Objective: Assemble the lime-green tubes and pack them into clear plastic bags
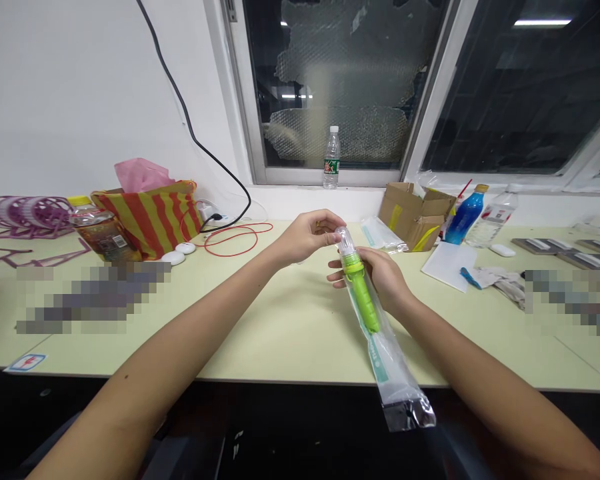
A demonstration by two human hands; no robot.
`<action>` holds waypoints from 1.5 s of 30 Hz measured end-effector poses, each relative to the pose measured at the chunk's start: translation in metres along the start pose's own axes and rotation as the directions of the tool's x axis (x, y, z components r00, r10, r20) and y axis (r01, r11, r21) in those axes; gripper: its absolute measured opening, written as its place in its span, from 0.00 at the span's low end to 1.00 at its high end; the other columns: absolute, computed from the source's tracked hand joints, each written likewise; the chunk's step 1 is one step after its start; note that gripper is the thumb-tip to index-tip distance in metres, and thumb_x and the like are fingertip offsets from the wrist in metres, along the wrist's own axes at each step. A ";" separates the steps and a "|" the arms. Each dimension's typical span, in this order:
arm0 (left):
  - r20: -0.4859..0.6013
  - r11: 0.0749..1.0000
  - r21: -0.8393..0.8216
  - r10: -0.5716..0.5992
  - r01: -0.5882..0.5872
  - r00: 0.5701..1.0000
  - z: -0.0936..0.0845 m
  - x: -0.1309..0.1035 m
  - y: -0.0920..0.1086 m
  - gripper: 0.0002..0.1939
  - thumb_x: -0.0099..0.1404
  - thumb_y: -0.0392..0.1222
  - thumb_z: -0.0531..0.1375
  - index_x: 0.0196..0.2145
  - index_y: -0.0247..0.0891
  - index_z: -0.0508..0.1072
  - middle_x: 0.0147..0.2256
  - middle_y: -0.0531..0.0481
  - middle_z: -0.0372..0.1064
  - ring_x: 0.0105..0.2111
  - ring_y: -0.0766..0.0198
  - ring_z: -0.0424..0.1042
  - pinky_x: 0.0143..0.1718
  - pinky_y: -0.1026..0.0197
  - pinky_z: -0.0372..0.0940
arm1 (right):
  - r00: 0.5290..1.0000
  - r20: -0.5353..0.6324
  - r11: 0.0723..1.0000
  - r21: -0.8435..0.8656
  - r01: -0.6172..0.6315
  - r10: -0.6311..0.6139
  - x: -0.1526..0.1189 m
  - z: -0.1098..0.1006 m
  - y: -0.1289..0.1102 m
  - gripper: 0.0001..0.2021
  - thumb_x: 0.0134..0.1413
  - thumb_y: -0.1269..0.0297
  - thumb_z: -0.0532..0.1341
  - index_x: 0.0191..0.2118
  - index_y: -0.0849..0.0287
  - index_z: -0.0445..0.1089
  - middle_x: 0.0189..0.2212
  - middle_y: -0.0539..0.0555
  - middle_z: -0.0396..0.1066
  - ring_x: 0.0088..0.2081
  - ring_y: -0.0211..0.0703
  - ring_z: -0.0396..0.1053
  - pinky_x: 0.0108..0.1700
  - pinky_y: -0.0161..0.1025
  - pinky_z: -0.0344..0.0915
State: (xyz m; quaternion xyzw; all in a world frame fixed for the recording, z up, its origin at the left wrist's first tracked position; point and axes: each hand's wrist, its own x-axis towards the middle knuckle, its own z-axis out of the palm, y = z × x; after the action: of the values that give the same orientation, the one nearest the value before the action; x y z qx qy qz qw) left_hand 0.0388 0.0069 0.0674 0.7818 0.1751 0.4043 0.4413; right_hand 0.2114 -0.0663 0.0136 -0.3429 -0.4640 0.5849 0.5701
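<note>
Over the table, both hands hold a clear plastic bag (395, 363) with a teal printed strip and a dark bottom end. Inside it, near the upper end, lies a bright green stick-like thing (364, 300) with a clear ribbed top (347, 241); its exact kind is unclear. My left hand (310, 235) is closed at the clear top, thumb and fingers pinching the bag there. From the right side, my right hand (384, 277) wraps behind the bag at the green part, and its fingertips show on the left. The bag's lower end hangs past the table's front edge.
A flat plastic packet (383, 235) lies beyond the hands, beside an opened cardboard box (413, 213). Bottles, a white sheet (447, 265) and a glove (500, 283) are at right. To the left stand a striped bag (153, 217), a tea bottle (105, 233) and a red cable (230, 240).
</note>
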 end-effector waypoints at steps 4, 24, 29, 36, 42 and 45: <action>0.014 1.000 0.007 0.015 -0.015 1.000 0.001 0.001 0.000 0.20 0.56 0.49 0.68 0.42 0.34 0.75 0.38 0.44 0.72 0.40 0.62 0.71 0.43 0.57 0.66 | 0.997 -0.076 0.999 -0.043 0.017 -0.020 -0.001 0.000 -0.002 0.12 0.59 0.63 0.54 0.41 0.63 0.71 0.36 0.64 0.77 0.32 0.55 0.78 0.35 0.54 0.76; 0.089 0.991 0.131 -0.048 0.036 0.995 -0.002 0.002 0.002 0.15 0.58 0.42 0.66 0.43 0.35 0.76 0.41 0.42 0.74 0.43 0.59 0.73 0.44 0.57 0.66 | 0.999 -0.027 0.999 0.031 -0.035 0.036 0.001 0.000 -0.002 0.13 0.60 0.63 0.55 0.44 0.64 0.70 0.37 0.66 0.77 0.34 0.56 0.78 0.38 0.56 0.76; 0.109 0.968 0.252 -0.051 0.022 0.993 0.002 0.002 0.006 0.13 0.59 0.44 0.65 0.40 0.35 0.77 0.39 0.44 0.75 0.40 0.60 0.73 0.42 0.58 0.65 | 1.000 -0.027 1.000 0.015 -0.011 0.011 0.001 0.000 -0.001 0.12 0.59 0.63 0.56 0.42 0.64 0.72 0.36 0.64 0.77 0.33 0.55 0.77 0.37 0.55 0.76; 0.207 0.942 0.332 -0.026 -0.045 0.978 0.007 0.000 0.004 0.12 0.59 0.45 0.65 0.40 0.39 0.80 0.42 0.46 0.74 0.43 0.60 0.71 0.46 0.57 0.64 | 0.999 -0.043 0.999 0.045 0.004 -0.002 0.005 -0.004 0.001 0.09 0.58 0.64 0.56 0.39 0.63 0.71 0.32 0.61 0.77 0.33 0.54 0.77 0.37 0.55 0.76; 0.226 0.934 0.355 -0.036 -0.048 0.973 0.010 -0.001 0.004 0.09 0.60 0.44 0.64 0.39 0.44 0.81 0.49 0.46 0.70 0.50 0.57 0.68 0.55 0.52 0.60 | 0.997 -0.070 0.998 0.051 0.039 -0.036 0.006 -0.003 0.000 0.08 0.57 0.64 0.58 0.38 0.61 0.70 0.31 0.59 0.76 0.33 0.54 0.77 0.38 0.55 0.76; 0.241 0.922 0.384 -0.050 -0.048 0.969 0.013 -0.005 0.005 0.11 0.64 0.44 0.60 0.42 0.45 0.79 0.51 0.47 0.69 0.53 0.57 0.67 0.58 0.51 0.58 | 0.995 -0.092 0.997 0.054 0.048 -0.043 0.009 -0.005 0.001 0.08 0.56 0.64 0.58 0.38 0.61 0.70 0.31 0.58 0.76 0.33 0.54 0.77 0.37 0.56 0.76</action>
State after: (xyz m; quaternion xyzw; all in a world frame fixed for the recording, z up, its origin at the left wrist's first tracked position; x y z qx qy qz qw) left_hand 0.0456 -0.0062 0.0654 0.8973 0.1956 0.2616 0.2968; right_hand 0.2147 -0.0566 0.0120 -0.3423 -0.4285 0.5683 0.6133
